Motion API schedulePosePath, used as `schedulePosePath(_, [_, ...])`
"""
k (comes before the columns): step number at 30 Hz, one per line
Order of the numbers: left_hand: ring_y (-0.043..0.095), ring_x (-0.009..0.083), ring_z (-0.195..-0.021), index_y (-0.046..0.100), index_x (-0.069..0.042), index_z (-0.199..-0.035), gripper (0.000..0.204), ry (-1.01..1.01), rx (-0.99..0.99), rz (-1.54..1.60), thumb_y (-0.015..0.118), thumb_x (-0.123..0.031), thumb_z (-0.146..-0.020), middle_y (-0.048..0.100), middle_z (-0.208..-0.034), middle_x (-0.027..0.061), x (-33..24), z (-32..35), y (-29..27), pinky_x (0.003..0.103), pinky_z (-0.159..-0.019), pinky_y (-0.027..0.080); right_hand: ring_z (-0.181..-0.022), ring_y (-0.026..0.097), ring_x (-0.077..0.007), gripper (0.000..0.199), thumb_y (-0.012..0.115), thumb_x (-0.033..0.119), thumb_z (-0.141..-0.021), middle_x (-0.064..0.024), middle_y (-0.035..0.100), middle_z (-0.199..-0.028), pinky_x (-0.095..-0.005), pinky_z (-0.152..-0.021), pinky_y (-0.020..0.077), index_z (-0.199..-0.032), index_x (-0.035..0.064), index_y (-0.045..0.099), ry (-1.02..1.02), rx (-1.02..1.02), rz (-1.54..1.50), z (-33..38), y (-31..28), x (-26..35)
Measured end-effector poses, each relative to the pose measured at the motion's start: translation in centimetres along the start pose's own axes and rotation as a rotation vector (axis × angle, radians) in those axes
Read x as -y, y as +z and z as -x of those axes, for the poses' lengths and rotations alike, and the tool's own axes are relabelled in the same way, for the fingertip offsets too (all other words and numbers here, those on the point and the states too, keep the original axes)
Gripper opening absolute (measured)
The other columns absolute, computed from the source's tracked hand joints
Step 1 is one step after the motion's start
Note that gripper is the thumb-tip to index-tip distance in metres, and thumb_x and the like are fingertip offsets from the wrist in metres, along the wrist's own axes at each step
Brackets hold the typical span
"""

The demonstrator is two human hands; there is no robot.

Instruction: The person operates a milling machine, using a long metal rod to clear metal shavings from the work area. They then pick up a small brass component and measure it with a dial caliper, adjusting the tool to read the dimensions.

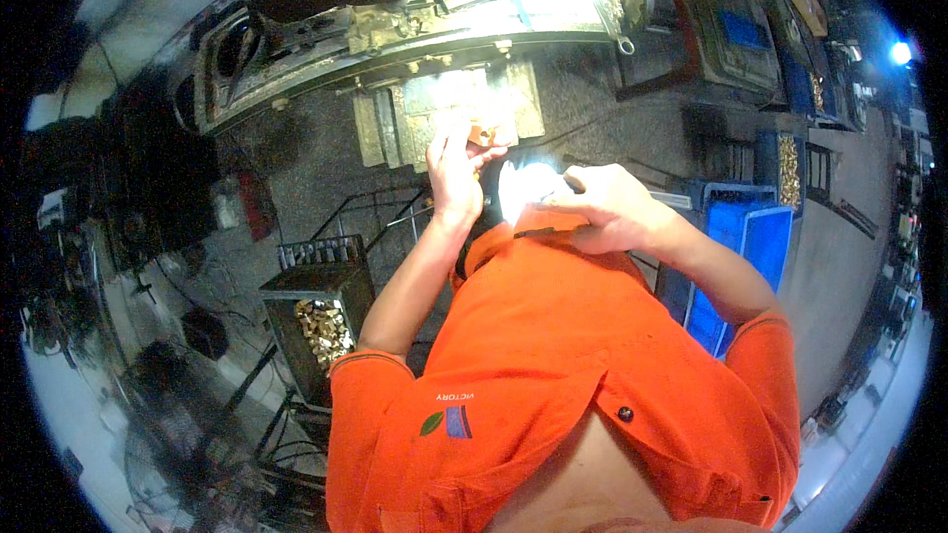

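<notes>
My left hand (456,176) is raised in front of my body, its fingers closed round a small orange-gold metal piece (484,132). Strong glare washes out part of that piece and the fingertips. Lower and to the right, my right hand (610,205) is curled in front of my waist, beside a very bright white patch (533,185). Something small and dark shows at its fingers, but I cannot make out what it is. The two hands are apart.
A long machine bed (395,64) runs across the far side under a bright lamp. On the left, a metal bin (296,281) holds several brass-coloured parts (324,331). Blue plastic crates (760,237) stand on the right, near a narrow tray of small parts (788,170).
</notes>
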State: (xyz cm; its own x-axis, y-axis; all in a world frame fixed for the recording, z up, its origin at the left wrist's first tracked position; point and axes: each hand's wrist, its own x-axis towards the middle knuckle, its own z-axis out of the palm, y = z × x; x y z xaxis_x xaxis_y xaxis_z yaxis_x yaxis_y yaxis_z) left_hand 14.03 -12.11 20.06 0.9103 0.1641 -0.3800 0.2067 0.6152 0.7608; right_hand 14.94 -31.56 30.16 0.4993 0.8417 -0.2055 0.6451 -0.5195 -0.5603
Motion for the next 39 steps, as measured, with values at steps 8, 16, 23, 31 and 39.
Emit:
schedulePosePath(8, [0.053, 0.0124, -0.055, 0.055, -0.007, -0.086, 0.023, -0.355, 0.157, -0.131, 0.048, -0.028, -0.087, 0.057, -0.072, 0.0029, 0.9, 2.3, 0.0, 0.024, -0.05, 0.044, -0.068, 0.055, -0.0294, 0.031, 0.063, 0.017, -0.054, -0.0119, 0.051, -0.075, -0.0383, -0.058, 0.0456, -0.085, 0.0131, 0.062, -0.038, -0.304, 0.056, 0.0, -1.2, -1.1])
schedulePosePath(16, [0.047, 0.0155, -0.059, 0.048, -0.009, -0.096, 0.032, -0.386, 0.483, 0.292, 0.035, -0.038, -0.092, 0.052, -0.073, 0.0085, -0.7, 3.5, 2.7, 0.025, -0.049, 0.038, -0.062, 0.056, -0.0291, 0.049, 0.061, 0.015, -0.05, -0.0144, 0.052, -0.077, -0.0353, -0.054, 0.0449, -0.099, 0.0118, 0.064, 0.06, -0.273, 0.059, 1.2, -4.3, -1.3])
schedulePosePath(23, [0.054, 0.0162, -0.062, 0.047, -0.005, -0.096, 0.029, -0.504, 0.432, 0.408, 0.038, -0.033, -0.092, 0.054, -0.08, 0.0086, 0.1, 4.3, 2.9, 0.023, -0.046, 0.04, -0.059, 0.055, -0.0302, 0.036, 0.059, 0.012, -0.054, -0.0144, 0.053, -0.076, -0.0344, -0.051, 0.0437, -0.09, 0.0066, 0.064, 0.051, -0.353, -0.043, 1.1, -1.4, -1.7])
schedulePosePath(31, [0.052, 0.0155, -0.057, 0.047, -0.004, -0.093, 0.027, -0.522, 0.615, 0.492, 0.041, -0.03, -0.091, 0.054, -0.077, 0.0082, 0.2, 4.6, 2.6, 0.023, -0.044, 0.037, -0.059, 0.056, -0.0297, 0.036, 0.058, 0.012, -0.053, -0.0148, 0.054, -0.076, -0.0341, -0.051, 0.0439, -0.088, 0.0061, 0.064, 0.033, -0.417, -0.05, 1.4, -0.4, -1.7])
schedulePosePath(39, [0.047, 0.0101, -0.058, 0.047, -0.006, -0.096, 0.019, -0.459, 0.496, 0.158, 0.051, -0.022, -0.086, 0.051, -0.072, 0.0036, -0.7, 3.6, 1.1, 0.02, -0.049, 0.035, -0.062, 0.056, -0.0304, 0.04, 0.059, 0.014, -0.055, -0.0148, 0.053, -0.075, -0.036, -0.056, 0.0473, -0.094, 0.0121, 0.065, 0.106, -0.363, -0.094, 2.0, -0.9, -0.8])
